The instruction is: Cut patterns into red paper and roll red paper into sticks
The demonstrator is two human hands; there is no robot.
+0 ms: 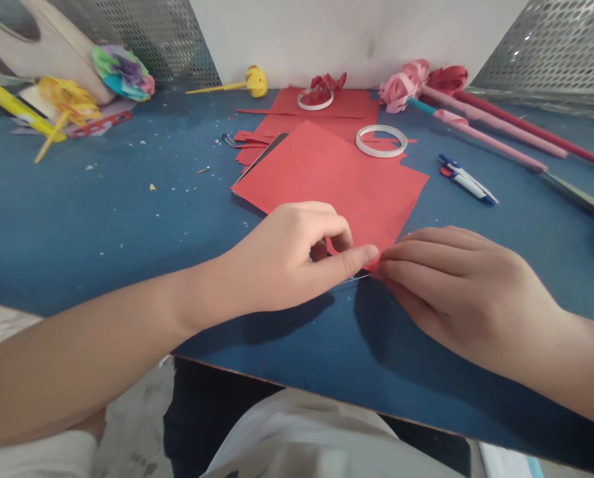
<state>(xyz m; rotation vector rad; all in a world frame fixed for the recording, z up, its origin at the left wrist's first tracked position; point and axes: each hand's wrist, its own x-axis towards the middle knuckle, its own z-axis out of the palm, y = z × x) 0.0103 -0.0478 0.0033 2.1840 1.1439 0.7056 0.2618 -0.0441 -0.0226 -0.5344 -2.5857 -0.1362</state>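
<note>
where it's pinched: red sheet (334, 182), 5 o'clock corner
left hand (297, 255): thumb touching, fingers curled
right hand (470, 285): fingers pinching

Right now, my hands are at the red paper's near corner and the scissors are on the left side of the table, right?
Not quite: the scissors are on the right side of the table, as the head view shows. The rest holds: your left hand and right hand are at the near corner of the red paper.
</note>
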